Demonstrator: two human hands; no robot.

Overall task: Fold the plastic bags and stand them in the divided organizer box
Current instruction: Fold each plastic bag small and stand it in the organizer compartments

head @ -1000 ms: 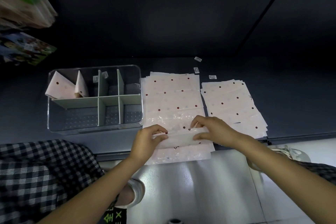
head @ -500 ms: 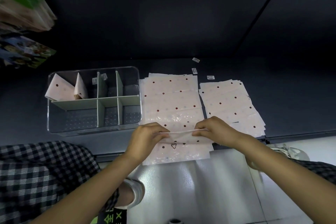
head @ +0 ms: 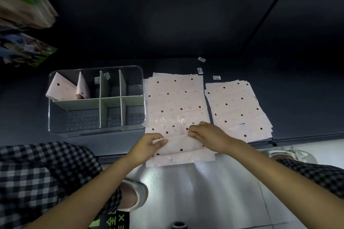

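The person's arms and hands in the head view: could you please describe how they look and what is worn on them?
Both forearms are bare, with no sleeves reaching into view. The left hand and right hand wear no gloves, and no rings, watch or bracelet can be seen. The fingernails look short and unpainted, as far as the dim picture shows. No markings appear on either arm.

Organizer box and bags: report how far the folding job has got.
Done: two folded bags stand in the far-left compartment of the organizer box; the other compartments look bare. In hand: the left hand and right hand pinch the ends of a folded strip. Left: the stack beneath and a second stack.
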